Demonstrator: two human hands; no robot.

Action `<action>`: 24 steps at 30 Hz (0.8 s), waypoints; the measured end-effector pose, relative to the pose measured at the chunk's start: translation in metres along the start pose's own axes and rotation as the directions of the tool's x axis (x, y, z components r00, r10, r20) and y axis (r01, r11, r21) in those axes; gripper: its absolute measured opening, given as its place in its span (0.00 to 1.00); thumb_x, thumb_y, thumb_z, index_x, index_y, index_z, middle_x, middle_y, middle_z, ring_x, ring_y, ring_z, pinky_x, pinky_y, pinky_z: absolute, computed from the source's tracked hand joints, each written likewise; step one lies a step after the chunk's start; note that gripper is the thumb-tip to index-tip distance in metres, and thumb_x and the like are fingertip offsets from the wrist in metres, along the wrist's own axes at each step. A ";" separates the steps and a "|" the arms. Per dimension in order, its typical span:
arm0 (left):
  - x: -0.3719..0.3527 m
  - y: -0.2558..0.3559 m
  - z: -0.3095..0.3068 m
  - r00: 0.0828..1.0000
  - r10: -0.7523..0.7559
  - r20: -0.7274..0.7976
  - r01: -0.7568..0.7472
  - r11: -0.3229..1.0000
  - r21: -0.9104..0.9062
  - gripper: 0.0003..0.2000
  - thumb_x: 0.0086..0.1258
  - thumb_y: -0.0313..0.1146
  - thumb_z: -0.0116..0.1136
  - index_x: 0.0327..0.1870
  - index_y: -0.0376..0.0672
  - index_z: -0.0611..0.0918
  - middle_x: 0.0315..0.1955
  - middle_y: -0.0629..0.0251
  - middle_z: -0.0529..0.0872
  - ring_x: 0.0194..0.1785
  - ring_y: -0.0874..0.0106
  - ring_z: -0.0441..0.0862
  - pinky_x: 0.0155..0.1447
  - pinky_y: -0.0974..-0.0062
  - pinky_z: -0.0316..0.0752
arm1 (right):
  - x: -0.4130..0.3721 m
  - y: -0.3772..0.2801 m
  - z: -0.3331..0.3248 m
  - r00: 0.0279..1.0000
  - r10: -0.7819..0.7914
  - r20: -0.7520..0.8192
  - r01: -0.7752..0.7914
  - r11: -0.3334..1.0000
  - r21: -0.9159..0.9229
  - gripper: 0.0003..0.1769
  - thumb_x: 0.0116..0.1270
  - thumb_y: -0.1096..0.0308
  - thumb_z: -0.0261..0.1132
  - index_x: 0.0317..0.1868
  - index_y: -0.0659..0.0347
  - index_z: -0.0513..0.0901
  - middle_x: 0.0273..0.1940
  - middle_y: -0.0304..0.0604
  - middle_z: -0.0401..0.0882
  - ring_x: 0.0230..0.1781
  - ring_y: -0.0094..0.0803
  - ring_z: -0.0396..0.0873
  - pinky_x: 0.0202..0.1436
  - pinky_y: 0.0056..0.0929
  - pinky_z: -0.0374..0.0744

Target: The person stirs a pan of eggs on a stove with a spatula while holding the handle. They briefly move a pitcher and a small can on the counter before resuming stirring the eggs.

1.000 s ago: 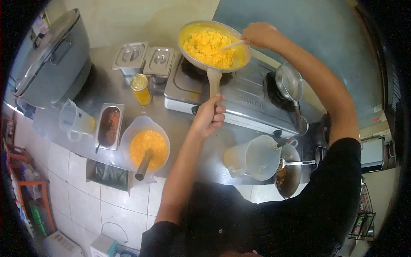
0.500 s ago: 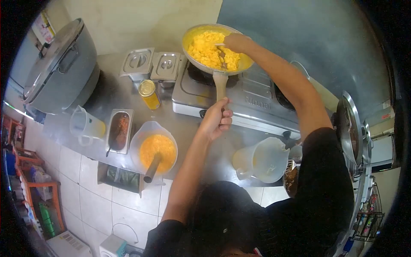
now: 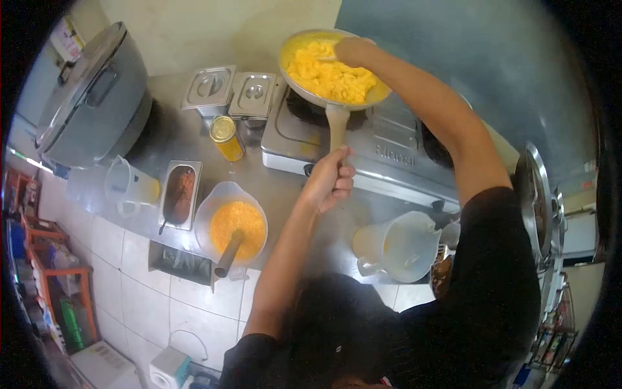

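Observation:
My left hand (image 3: 329,181) is wrapped round the beige handle of a frying pan (image 3: 381,96), which is over the left burner of the gas stove (image 3: 275,146). Soft yellow scrambled eggs (image 3: 330,79) lie heaped in the pan. Over the pan's far right side, my right hand (image 3: 355,52) is closed on a slim pale utensil (image 3: 328,59), its end among the eggs; its exact kind is mostly hidden by the hand and the eggs.
Left of the stove stand lidded steel containers (image 3: 254,95), a yellow can (image 3: 227,139), a steel tray of reddish food (image 3: 180,194) and a jug of orange-yellow liquid (image 3: 201,217) with a ladle-like handle. A big pot (image 3: 107,97) stands far left; a translucent jug (image 3: 395,246) sits in front.
My right hand has shifted slightly up and left over the pan, and the eggs have been pushed about, covering the dark patch at the pan's middle. My left hand keeps its grip.

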State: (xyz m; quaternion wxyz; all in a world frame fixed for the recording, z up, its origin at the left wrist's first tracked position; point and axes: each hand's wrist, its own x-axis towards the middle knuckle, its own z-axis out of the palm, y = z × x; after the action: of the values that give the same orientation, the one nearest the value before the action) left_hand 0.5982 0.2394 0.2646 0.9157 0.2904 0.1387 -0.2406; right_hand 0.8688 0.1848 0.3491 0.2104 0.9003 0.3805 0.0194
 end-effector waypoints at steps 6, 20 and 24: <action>0.000 0.001 -0.002 0.999 0.002 -0.038 -0.002 1.000 -0.004 0.09 0.71 0.44 0.45 0.45 0.52 0.71 0.17 0.80 0.61 0.14 0.88 0.54 0.16 0.87 0.48 | -0.071 -0.034 -0.022 0.981 -0.123 0.149 0.119 0.992 0.035 0.11 0.56 0.69 0.57 0.35 0.63 0.83 0.35 0.52 0.82 0.35 0.47 0.81 0.35 0.44 0.77; 0.000 0.009 -0.019 0.997 0.024 0.079 -0.024 1.000 -0.009 0.13 0.70 0.45 0.47 0.47 0.48 0.72 0.19 0.77 0.67 0.15 0.86 0.58 0.15 0.87 0.51 | -0.094 0.066 -0.072 0.969 -0.056 0.239 0.059 0.998 -0.003 0.11 0.52 0.63 0.62 0.27 0.65 0.81 0.22 0.50 0.77 0.25 0.43 0.78 0.31 0.41 0.76; -0.007 0.002 -0.011 0.990 0.140 0.001 -0.140 0.988 -0.061 0.11 0.70 0.43 0.46 0.44 0.47 0.72 0.25 0.71 0.74 0.19 0.82 0.65 0.20 0.85 0.60 | -0.085 0.041 -0.093 0.920 0.003 0.392 0.050 0.991 -0.125 0.23 0.58 0.49 0.63 0.37 0.65 0.84 0.37 0.52 0.83 0.40 0.44 0.81 0.42 0.44 0.78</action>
State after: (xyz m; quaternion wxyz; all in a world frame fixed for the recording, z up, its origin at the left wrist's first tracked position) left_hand 0.5915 0.2498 0.2593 0.9390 0.2710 0.1229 -0.1723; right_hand 0.8185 0.1343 0.4607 0.3414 0.8656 0.3394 -0.1382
